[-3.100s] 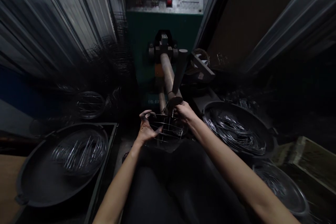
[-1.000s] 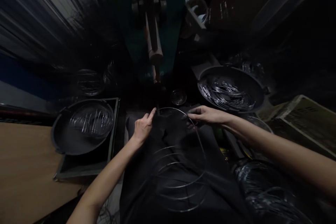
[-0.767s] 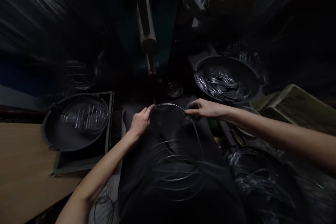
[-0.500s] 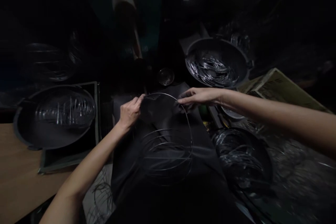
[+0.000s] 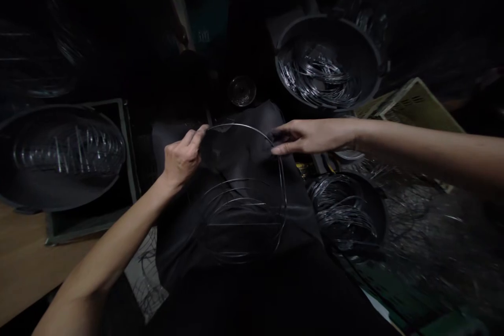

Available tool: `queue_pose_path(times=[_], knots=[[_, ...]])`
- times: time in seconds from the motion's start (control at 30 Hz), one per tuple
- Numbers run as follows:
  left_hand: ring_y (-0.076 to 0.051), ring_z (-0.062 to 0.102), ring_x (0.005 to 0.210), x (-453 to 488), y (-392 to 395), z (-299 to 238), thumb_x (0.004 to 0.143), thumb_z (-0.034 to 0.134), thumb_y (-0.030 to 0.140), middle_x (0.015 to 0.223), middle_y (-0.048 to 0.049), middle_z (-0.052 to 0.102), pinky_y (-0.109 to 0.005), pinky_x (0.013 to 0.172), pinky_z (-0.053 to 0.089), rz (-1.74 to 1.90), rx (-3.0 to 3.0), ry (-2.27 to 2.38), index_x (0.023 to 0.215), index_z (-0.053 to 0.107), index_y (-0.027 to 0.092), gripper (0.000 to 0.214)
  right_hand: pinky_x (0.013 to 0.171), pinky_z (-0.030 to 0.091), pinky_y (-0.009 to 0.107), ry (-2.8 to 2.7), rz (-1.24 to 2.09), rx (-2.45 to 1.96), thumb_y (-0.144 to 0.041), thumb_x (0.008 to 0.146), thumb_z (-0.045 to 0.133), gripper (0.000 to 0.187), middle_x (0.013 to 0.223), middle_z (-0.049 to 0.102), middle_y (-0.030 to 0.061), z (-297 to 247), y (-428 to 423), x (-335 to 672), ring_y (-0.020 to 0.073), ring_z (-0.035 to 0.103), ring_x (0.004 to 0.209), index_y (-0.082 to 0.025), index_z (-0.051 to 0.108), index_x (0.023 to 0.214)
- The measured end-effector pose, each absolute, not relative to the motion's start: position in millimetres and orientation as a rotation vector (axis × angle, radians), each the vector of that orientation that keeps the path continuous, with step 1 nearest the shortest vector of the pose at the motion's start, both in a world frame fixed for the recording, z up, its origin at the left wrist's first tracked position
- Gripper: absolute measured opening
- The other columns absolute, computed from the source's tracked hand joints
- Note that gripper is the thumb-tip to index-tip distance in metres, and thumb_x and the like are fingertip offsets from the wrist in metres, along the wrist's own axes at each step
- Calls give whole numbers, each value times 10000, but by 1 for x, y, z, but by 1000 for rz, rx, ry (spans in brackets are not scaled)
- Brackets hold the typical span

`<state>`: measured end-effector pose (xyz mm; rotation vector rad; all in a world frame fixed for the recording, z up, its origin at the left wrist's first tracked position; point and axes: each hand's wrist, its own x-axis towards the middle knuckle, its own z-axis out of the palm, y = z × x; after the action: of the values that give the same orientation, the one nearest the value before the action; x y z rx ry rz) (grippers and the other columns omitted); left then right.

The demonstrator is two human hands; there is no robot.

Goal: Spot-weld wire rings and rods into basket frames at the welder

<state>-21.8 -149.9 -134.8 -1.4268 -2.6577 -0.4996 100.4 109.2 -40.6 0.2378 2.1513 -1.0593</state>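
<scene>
A thin, shiny wire loop [image 5: 241, 125] arcs upward between my two hands. My left hand [image 5: 183, 156] is closed around its left side, fingertips pressed together at the top. On the right, my right hand [image 5: 297, 136] pinches the loop between thumb and fingers, its fingertips dark. From there the wire [image 5: 282, 189] hangs down in a curve. Several more loose wires [image 5: 240, 205] lie in wide curves on the dark cloth [image 5: 252, 168] below my hands. The lower ends of the held wire blur into the dark.
At left a black basin [image 5: 63, 189] holds coiled wires over a green crate [image 5: 79, 228]. Another basin [image 5: 328, 23] with wire coils stands at back right, beside a yellowish crate [image 5: 425, 107]. A dark basin of wire [image 5: 346, 210] sits right. A small round dish [image 5: 241, 91] is beyond my hands.
The view has shifted, so the left basin sits further left and the back basin higher. My hands are slightly farther apart, both still on the wire loop.
</scene>
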Motion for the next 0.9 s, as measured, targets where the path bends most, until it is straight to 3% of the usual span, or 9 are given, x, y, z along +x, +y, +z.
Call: queue_pose_path(times=[0.2, 0.37, 0.67, 0.8, 0.9], knots=[[-120, 629, 732, -15, -143, -129, 866, 391, 160, 906, -71, 668, -181, 622, 465, -689, -1493, -2585, 1174, 590, 156, 367, 708, 514, 267, 2275, -897, 339, -364, 791, 610, 308, 832, 704, 25, -57, 108, 108, 160, 648, 747, -171, 676, 1022], [-119, 626, 709, -16, -139, -131, 888, 381, 199, 881, -58, 669, -187, 610, 472, -631, -1492, -2614, 1179, 590, 163, 360, 793, 509, 301, 2516, -670, 418, -322, 803, 602, 378, 945, 703, 69, -72, 100, 117, 201, 655, 866, -143, 627, 1136], [-131, 631, 703, -29, -139, -145, 857, 376, 107, 971, -74, 670, -198, 572, 458, -450, -1529, -2681, 1260, 527, 173, 435, 862, 478, 321, 2894, -604, 172, -300, 947, 320, 412, 1154, 636, 99, -92, 80, 102, 208, 614, 1020, -140, 499, 1282], [-133, 624, 703, -28, -140, -148, 869, 352, 97, 971, -86, 663, -204, 576, 459, -330, -1514, -2763, 1282, 508, 175, 448, 859, 472, 305, 2910, -507, 136, -229, 932, 306, 455, 1239, 584, 95, -110, 71, 96, 196, 589, 1056, -142, 387, 1371], [-139, 623, 720, -30, -138, -151, 881, 364, 118, 997, -91, 654, -208, 588, 465, -241, -1480, -2834, 1308, 482, 181, 448, 796, 478, 319, 2819, -296, 164, -166, 892, 336, 550, 1183, 608, 103, -109, 67, 89, 219, 602, 989, -171, 264, 1437]])
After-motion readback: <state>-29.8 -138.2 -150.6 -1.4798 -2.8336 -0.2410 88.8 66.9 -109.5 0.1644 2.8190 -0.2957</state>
